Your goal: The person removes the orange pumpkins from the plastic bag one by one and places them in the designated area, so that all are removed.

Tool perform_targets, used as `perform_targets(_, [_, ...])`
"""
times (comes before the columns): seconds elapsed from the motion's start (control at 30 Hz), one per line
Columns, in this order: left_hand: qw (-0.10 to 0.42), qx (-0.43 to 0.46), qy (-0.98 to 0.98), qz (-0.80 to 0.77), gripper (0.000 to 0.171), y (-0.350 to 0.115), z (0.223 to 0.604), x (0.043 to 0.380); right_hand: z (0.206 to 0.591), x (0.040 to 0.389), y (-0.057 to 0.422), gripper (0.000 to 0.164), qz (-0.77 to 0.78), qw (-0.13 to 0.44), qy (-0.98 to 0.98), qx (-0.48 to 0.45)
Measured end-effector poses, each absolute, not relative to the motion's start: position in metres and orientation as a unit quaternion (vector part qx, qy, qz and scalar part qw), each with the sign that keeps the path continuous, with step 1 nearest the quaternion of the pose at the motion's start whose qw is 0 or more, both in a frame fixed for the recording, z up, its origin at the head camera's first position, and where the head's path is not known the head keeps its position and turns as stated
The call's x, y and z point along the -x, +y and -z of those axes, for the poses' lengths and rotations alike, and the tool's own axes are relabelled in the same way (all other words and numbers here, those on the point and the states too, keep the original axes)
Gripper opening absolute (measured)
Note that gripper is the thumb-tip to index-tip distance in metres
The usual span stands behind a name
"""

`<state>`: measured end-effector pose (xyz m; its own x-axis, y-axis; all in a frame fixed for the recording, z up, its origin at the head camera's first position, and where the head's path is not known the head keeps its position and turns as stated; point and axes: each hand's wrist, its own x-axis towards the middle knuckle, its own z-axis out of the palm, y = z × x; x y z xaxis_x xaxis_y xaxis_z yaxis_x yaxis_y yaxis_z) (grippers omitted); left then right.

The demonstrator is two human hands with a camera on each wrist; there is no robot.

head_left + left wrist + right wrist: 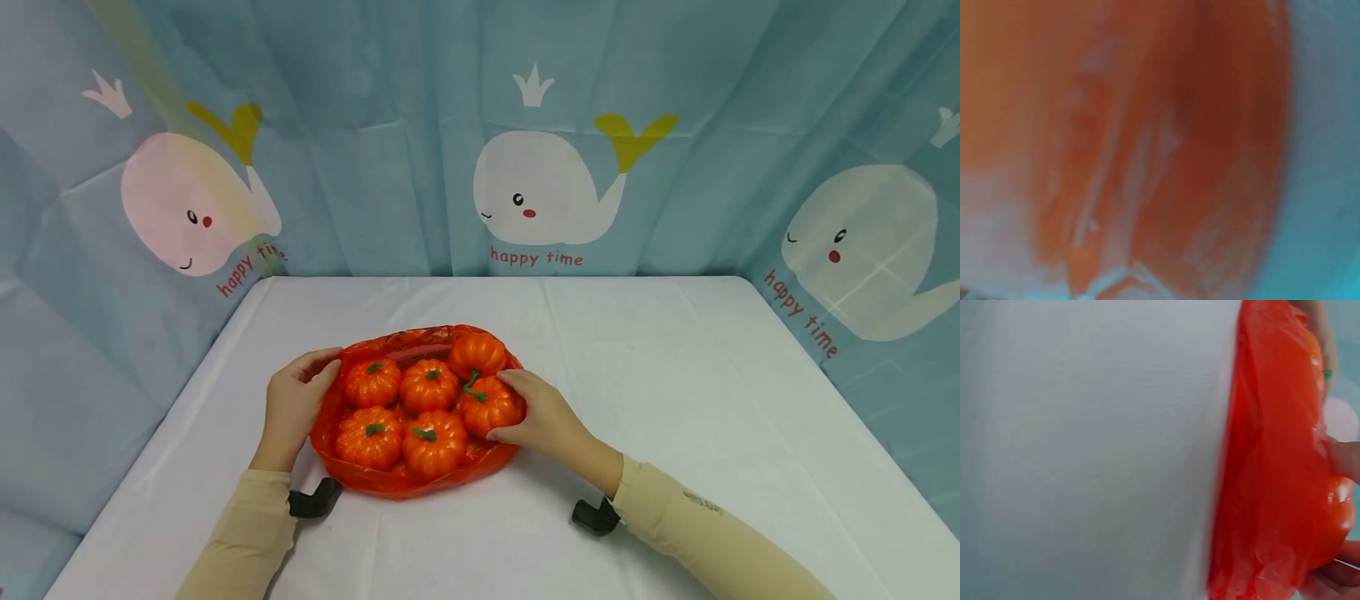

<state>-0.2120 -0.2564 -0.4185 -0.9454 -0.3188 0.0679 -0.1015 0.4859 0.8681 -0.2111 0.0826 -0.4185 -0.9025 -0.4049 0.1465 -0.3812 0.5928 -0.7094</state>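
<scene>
A red plastic bag [405,483] sits on the white table, its mouth rolled open. Several small orange toy pumpkins [435,444] with green stems sit inside, close together. At the bag's left side, my left hand [294,408] pinches the rim between thumb and fingers. My right hand [551,417] reaches over the right rim and grips the rightmost front pumpkin [491,407], thumb on the near side. The right wrist view shows thumb and fingers around that pumpkin [1335,515] beside the bag's wall [1272,456]. Blurred red film of the bag [1210,156] fills most of the left wrist view.
The white table [660,375] extends around the bag. Light blue curtains [360,167] printed with whales stand along its back and sides. A black wrist device [315,498] sits by the left cuff and another [596,517] by the right cuff.
</scene>
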Motion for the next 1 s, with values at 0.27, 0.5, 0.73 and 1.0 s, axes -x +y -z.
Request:
perform_targets(0.27, [0.112, -0.123, -0.856, 0.490, 0.041, -0.256, 0.419, 0.212, 0.405, 0.208, 0.100, 0.079, 0.417, -0.015, 0.884, 0.213])
perform_targets(0.5, [0.111, -0.125, -0.856, 0.490, 0.041, -0.257, 0.418, 0.212, 0.402, 0.215, 0.118, 0.075, 0.443, -0.039, 0.876, 0.187])
perform_targets(0.73, [0.109, -0.124, -0.855, 0.491, 0.042, -0.257, 0.419, 0.212, 0.404, 0.229, 0.136, 0.076, 0.492, -0.012, 0.862, 0.119])
perform_targets(1.0, [0.107, -0.127, -0.858, 0.486, 0.042, -0.256, 0.418, 0.212, 0.408, 0.246, 0.156, 0.078, 0.528, 0.008, 0.848, 0.050])
